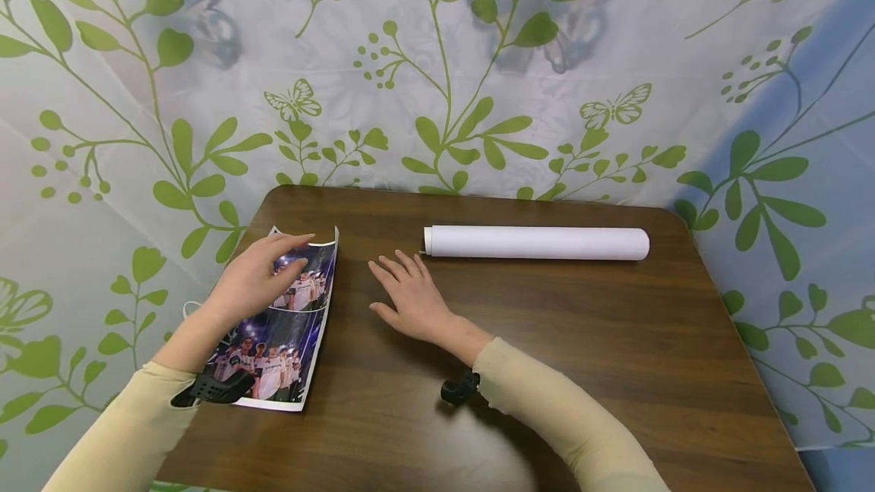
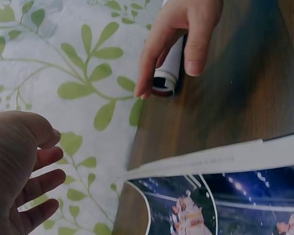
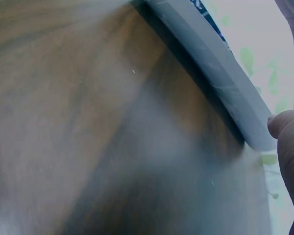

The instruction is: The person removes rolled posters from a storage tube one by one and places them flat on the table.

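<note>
A glossy poster (image 1: 280, 355) with two printed group photos lies at the left of the table, its far corner and right edge curling up. Over its upper part is my left hand (image 1: 256, 279), fingers loosely bent, with nothing in its grasp; the left wrist view shows it apart from the curled sheet. My right hand (image 1: 413, 302), fingers spread, is between the poster and a white paper roll (image 1: 536, 242), holding nothing. The roll lies sideways near the far edge, its hollow end (image 2: 164, 84) facing left. In the right wrist view the poster's pale underside (image 3: 210, 68) stands raised off the wood.
The brown wooden table (image 1: 588, 340) has rounded far corners. Behind and beside it hangs a white cloth (image 1: 383, 120) with green leaves and butterflies. A thin white loop (image 1: 191, 308) shows by the table's left edge. Black bands (image 1: 215, 387) sit on both wrists.
</note>
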`<state>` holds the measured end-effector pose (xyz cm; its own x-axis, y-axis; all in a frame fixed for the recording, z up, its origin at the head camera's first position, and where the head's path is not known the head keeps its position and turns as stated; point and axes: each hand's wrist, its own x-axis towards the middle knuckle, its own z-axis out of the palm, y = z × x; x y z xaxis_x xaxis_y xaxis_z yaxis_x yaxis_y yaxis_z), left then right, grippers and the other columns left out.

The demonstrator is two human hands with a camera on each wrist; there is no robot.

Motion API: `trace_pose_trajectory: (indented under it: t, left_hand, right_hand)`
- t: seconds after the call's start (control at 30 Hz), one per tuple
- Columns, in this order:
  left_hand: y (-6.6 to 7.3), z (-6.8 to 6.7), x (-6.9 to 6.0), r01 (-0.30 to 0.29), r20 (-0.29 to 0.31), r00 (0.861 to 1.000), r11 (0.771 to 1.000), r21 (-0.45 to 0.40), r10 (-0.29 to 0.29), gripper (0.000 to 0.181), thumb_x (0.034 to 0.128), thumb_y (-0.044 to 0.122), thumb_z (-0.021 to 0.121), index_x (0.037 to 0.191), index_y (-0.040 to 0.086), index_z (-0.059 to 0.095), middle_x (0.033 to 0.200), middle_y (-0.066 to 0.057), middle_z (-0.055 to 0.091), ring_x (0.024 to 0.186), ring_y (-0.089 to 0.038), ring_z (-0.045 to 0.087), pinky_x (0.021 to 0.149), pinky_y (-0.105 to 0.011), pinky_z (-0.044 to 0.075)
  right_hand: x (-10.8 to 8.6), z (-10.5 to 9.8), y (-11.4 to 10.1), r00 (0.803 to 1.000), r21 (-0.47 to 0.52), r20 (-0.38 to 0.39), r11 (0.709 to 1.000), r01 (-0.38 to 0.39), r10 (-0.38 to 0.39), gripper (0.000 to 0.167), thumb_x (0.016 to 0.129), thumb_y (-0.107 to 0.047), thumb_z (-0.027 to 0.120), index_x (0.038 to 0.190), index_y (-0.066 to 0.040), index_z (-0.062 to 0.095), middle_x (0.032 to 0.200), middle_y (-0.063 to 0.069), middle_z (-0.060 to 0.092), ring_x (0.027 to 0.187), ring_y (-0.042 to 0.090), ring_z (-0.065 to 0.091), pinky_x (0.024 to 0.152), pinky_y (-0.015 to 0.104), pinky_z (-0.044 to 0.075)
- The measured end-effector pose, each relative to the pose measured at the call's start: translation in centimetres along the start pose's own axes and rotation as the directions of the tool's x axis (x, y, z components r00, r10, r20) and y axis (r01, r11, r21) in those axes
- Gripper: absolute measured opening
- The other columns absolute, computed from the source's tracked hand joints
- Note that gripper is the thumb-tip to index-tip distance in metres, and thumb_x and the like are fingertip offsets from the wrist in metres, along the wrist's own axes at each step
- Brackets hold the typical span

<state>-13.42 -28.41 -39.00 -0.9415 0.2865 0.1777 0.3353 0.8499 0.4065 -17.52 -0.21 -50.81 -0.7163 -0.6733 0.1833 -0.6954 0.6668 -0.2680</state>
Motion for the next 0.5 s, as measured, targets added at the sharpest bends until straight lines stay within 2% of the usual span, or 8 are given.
trace_pose_trajectory:
  t: [0.07, 0.17, 0.33, 0.43, 0.5]
  left_hand:
    - [0.4, 0.4, 0.3, -0.021, -0.024, 0.999, 1.0, -0.007, 0.021, 0.041, 0.1022, 0.02, 0.063, 0.142, 0.014, 0.062, 0.125, -0.01, 0.067, 0.102, -0.028, 0.063, 0.08, -0.048, 0.05]
    - [0.8, 1.0, 0.7, -0.034, -0.037, 0.999, 0.999, -0.021, 0.033, 0.038, 0.1018, 0.019, 0.064, 0.14, 0.014, 0.064, 0.116, -0.004, 0.067, 0.083, -0.02, 0.058, 0.068, -0.04, 0.046]
    - [1.5, 1.5, 1.0, -0.028, -0.011, 1.0, 0.998, -0.047, 0.027, 0.039, 0.1026, 0.019, 0.063, 0.141, 0.015, 0.063, 0.119, -0.003, 0.065, 0.093, -0.019, 0.061, 0.071, -0.04, 0.048]
    - [2.1, 1.8, 1.3, -0.036, -0.004, 0.999, 0.998, -0.058, 0.036, 0.038, 0.1024, 0.019, 0.063, 0.14, 0.014, 0.063, 0.115, -0.002, 0.065, 0.1, -0.018, 0.062, 0.074, -0.041, 0.049]
    - [2.5, 1.9, 1.5, -0.046, 0.002, 0.999, 0.997, -0.068, 0.046, 0.037, 0.1028, 0.02, 0.062, 0.14, 0.013, 0.064, 0.111, 0.0, 0.065, 0.098, -0.017, 0.062, 0.074, -0.04, 0.048]
  right_hand:
    - [-0.2, -0.5, 0.7, 1.0, 0.011, -0.02, 1.0, -0.005, 0.005, 0.073, 0.103, -0.05, 0.056, 0.163, -0.02, 0.028, 0.164, 0.006, 0.034, 0.154, 0.033, 0.019, 0.121, 0.057, 0.014]
    - [-0.6, -1.2, 1.8, 0.998, 0.032, -0.062, 0.999, -0.011, 0.013, 0.072, 0.103, -0.047, 0.059, 0.163, -0.019, 0.03, 0.162, 0.007, 0.037, 0.153, 0.034, 0.021, 0.12, 0.058, 0.017]
    - [-1.1, -2.3, 3.5, 0.994, 0.053, -0.104, 0.998, -0.036, 0.042, 0.072, 0.102, -0.043, 0.062, 0.162, -0.018, 0.031, 0.161, 0.008, 0.038, 0.152, 0.035, 0.023, 0.121, 0.057, 0.015]
    - [-1.4, -2.8, 4.3, 0.992, 0.052, -0.115, 0.997, -0.048, 0.054, 0.073, 0.102, -0.042, 0.063, 0.162, -0.018, 0.031, 0.161, 0.008, 0.038, 0.152, 0.035, 0.023, 0.121, 0.057, 0.015]
    - [-1.6, -3.0, 4.9, 0.991, 0.047, -0.12, 0.998, -0.05, 0.055, 0.072, 0.101, -0.042, 0.064, 0.162, -0.017, 0.032, 0.161, 0.008, 0.038, 0.152, 0.036, 0.023, 0.121, 0.057, 0.015]
